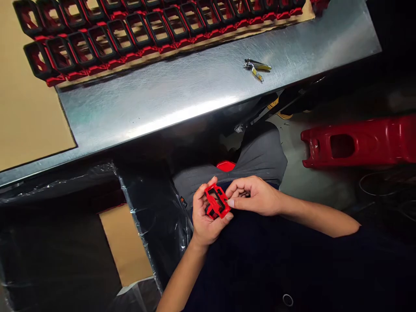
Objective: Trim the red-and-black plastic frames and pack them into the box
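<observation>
A small red plastic frame part [217, 200] is held over my lap. My left hand [206, 219] cups it from below, with the thumb and fingers wrapped around its edges. My right hand [254, 195] is closed in a pinch, its fingertips touching the frame's right edge. Both hands sit well below the edge of the metal worktable [182, 91].
Rows of assembled red-and-black frame parts [130, 32] lie on cardboard at the table's far side. Small cutters [256, 67] rest on the metal surface. A large red moulded part [357, 141] lies on the floor at right. A plastic-lined box [126, 242] stands at my left.
</observation>
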Motion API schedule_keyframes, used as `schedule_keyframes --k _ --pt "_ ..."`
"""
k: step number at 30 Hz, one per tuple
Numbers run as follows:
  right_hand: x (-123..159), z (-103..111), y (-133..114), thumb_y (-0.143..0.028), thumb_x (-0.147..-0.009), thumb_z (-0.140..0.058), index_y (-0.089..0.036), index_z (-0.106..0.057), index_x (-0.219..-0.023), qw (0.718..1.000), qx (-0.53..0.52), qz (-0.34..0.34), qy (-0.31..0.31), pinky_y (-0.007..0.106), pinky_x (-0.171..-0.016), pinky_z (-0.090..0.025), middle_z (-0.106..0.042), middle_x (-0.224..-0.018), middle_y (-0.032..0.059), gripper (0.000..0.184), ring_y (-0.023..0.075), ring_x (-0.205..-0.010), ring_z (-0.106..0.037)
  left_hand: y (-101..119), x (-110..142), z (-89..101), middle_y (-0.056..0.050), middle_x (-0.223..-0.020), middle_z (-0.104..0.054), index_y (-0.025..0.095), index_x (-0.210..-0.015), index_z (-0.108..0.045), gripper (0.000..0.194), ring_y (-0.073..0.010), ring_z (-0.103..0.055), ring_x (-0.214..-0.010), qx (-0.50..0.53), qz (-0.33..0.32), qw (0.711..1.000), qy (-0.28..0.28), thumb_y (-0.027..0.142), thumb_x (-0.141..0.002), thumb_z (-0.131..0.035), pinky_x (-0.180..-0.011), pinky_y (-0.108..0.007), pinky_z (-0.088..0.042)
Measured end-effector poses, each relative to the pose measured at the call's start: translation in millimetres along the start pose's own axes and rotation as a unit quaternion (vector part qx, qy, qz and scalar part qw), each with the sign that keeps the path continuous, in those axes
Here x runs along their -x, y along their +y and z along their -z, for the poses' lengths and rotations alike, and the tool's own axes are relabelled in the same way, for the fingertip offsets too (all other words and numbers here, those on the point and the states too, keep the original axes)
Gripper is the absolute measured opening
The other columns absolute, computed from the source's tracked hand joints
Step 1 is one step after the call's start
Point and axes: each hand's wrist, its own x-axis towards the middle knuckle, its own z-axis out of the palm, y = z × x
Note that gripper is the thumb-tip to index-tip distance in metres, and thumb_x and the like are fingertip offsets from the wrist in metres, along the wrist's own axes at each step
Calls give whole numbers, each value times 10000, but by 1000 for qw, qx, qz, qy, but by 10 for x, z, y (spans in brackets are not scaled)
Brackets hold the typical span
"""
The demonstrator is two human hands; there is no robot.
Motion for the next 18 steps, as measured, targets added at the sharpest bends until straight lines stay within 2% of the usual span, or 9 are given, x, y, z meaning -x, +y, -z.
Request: schedule_keyframes --k 3,5,7,8,9,11,13,15,18 --pt "-43 166 -101 -378 -905 -661 -192 -719 -825 988 99 87 76 247 -558 -537 -715 -695 0 211 137 -600 -651 10 -7 49 -153 -1411 -607 310 -1467 -446 790 -265 -664 -1220 -26 -14 1000 1 408 -782 -828 -919 -350 -599" --pt "-161 437 -258 -392 -930 -633 -209 -720 -880 963 145 127 188 305 -690 -578 -739 -844 36 209 171 -747 -674 26 -32 100 -161 -1353 -636 275 -1474 -453 776 -288 -668 -1206 -73 -36 997 7 401 -797 -810 -902 -380 -608" --pt "-359 813 -455 -389 -926 -642 -213 -694 -1046 908 205 163 327 397 -920 -548 -704 -1103 82 219 219 -988 -643 61 -84 143 -157 -1297 -664 246 -1473 -466 788 -290 -671 -1187 -135 -57 989 16 386 -783 -820 -898 -384 -610" --pt "-479 1017 -550 -394 -894 -685 -213 -668 -1129 852 281 186 401 437 -990 -519 -678 -1176 89 297 241 -1051 -624 88 -120 155 -152 -1280 -673 240 -1474 -463 802 -280 -679 -1167 -157 -62 985 22 381 -775 -828 -888 -373 -613" --pt "-603 1217 -632 -409 -846 -739 -201 -640 -1193 802 348 193 446 488 -1036 -486 -655 -1211 101 417 272 -1090 -610 121 -159 159 -146 -1273 -677 240 -1476 -456 813 -266 -691 -1139 -168 -65 983 28 378 -769 -833 -872 -356 -618" --pt "-835 1556 -740 -464 -827 -755 -182 -630 -1202 750 430 175 471 544 -1040 -466 -632 -1216 123 486 326 -1155 -585 202 -237 151 -136 -1276 -676 247 -1466 -450 809 -236 -716 -1072 -172 -74 982 32 368 -766 -838 -834 -323 -628" --pt "-988 1757 -771 -475 -863 -720 -174 -662 -1136 740 474 148 453 555 -1013 -472 -639 -1164 132 410 343 -1151 -587 281 -297 135 -131 -1290 -666 252 -1448 -462 780 -219 -726 -1033 -179 -89 979 24 354 -770 -835 -814 -311 -634" --pt "-1006 1798 -753 -453 -900 -691 -183 -691 -1071 738 490 150 438 538 -1005 -475 -663 -1105 128 320 324 -1106 -608 336 -331 129 -131 -1292 -656 252 -1452 -468 766 -226 -715 -1054 -205 -112 972 19 367 -781 -820 -813 -318 -636" --pt "-754 1616 -696 -411 -960 -638 -238 -715 -1048 732 474 219 438 472 -964 -510 -711 -1019 97 209 254 -976 -648 369 -339 132 -136 -1265 -643 234 -1473 -466 749 -257 -682 -1119 -253 -149 956 27 421 -814 -769 -852 -367 -631"
